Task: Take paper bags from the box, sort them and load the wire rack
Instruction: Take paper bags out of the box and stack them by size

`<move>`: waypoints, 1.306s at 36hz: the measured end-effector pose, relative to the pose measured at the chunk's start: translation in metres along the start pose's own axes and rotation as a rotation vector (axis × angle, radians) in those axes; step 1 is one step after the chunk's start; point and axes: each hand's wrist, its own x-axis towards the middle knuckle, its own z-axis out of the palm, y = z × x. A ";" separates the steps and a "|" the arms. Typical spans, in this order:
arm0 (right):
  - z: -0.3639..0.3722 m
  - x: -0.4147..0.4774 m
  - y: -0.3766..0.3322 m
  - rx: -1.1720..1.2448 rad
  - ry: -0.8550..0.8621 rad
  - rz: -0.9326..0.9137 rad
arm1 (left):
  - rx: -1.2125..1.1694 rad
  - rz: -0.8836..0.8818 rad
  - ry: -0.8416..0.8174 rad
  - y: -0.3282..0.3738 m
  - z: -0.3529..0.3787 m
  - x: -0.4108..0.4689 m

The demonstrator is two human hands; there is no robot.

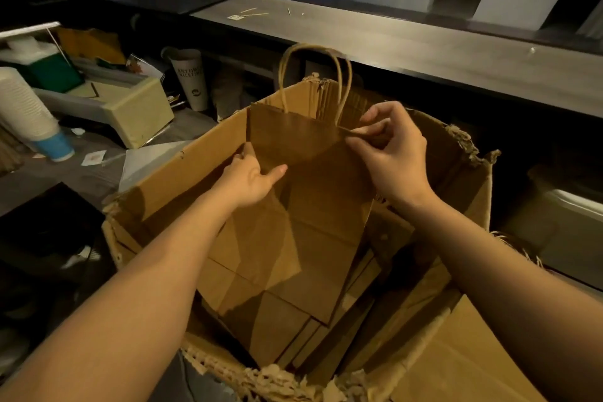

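Note:
A flat brown paper bag [313, 179] with twisted paper handles stands upright over the open cardboard box [182, 173], its handles pointing up. My left hand [253, 178] grips the bag's left edge, fingers behind and thumb in front. My right hand [390, 148] pinches the bag's top right corner. More folded paper bags [293, 313] lie stacked inside the box beneath it. No wire rack is in view.
The box has torn, ragged edges. A long dark counter [391, 39] runs behind it. To the left sit a stack of white cups [29, 111], a tall paper cup [192, 78], a beige container [137, 111] and a green-and-white cooler [42, 65].

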 end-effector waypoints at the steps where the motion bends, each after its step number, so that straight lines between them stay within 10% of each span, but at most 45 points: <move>1: -0.002 0.001 -0.001 0.064 0.017 0.033 | -0.051 0.005 -0.011 0.001 0.001 0.001; 9: -0.009 0.009 -0.001 0.450 0.170 0.356 | -0.308 0.024 0.011 0.007 0.000 -0.002; 21: -0.020 0.015 -0.010 0.882 0.144 0.817 | -0.021 0.078 0.240 0.012 -0.010 -0.021; 32: -0.063 0.003 -0.022 1.046 0.009 0.714 | -0.025 0.062 0.316 0.054 -0.015 -0.039; 47: -0.142 -0.058 -0.040 0.677 -0.428 0.485 | 0.133 0.343 0.538 0.165 -0.051 -0.082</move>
